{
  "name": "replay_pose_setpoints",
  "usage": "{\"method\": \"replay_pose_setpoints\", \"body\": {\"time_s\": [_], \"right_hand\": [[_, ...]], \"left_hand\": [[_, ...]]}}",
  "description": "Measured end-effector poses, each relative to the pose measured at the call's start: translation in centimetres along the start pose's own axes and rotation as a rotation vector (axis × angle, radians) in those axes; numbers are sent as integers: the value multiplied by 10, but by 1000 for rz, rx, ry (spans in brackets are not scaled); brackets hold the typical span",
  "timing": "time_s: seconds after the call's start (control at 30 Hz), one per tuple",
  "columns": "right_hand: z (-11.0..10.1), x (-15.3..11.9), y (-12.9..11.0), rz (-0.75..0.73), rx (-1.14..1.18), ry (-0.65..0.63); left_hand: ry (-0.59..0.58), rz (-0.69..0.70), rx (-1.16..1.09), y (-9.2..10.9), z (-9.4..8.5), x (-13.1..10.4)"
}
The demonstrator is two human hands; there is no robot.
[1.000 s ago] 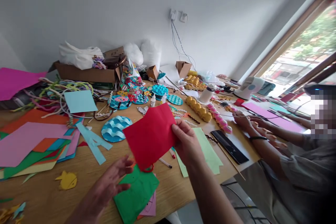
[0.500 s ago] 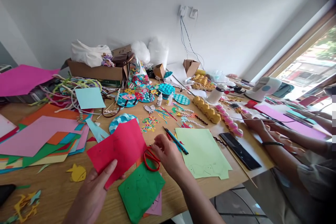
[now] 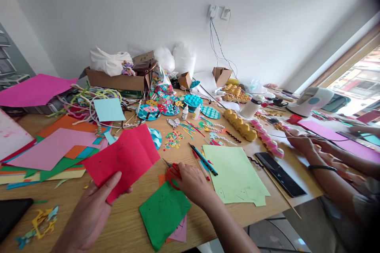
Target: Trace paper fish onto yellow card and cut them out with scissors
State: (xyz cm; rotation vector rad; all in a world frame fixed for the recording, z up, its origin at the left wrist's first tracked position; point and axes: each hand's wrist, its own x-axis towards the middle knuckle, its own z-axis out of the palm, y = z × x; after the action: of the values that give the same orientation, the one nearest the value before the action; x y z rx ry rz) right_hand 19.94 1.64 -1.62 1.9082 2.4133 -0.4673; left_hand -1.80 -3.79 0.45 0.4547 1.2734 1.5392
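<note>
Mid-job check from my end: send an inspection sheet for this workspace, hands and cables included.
Surface: wooden table, crowded with craft materials.
Things in use: red paper with faint drawn lines, raised; red-handled scissors by the green paper.
Clutter: coloured sheets overlapping at left, paper scraps near the front, confetti mid-table, pens beside the light green sheet.
Left hand: gripping the red paper.
Right hand: on the scissors' handles.
Cables: wall cables hang from the sockets; lower ends hidden.
Surroundings: pale wall, window at right, another person's arms over the table.
</note>
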Motion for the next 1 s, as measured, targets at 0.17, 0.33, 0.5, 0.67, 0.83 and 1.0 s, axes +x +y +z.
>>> {"method": "replay_pose_setpoints", "body": {"time_s": [0.17,0.33,0.5,0.67,0.83,1.0], "right_hand": [[-14,-9,18,57,290,96],[-14,-33,18,-25,1178,4],[1,-53,4,-185,1311,-120],[10,-60,-2,-306,1136,-181],[12,-58,-20,-262,896,-171],[16,-50,-32,-313,853,-215]], "left_hand": [[66,-4,-34,11,-9,1],[68,-100,-79,4,-5,0],[13,-127,-80,0,3,-1],[1,-44,-80,1,5,0],[-52,59,-6,-1,7,-1],[-91,104,80,1,10,1]]}}
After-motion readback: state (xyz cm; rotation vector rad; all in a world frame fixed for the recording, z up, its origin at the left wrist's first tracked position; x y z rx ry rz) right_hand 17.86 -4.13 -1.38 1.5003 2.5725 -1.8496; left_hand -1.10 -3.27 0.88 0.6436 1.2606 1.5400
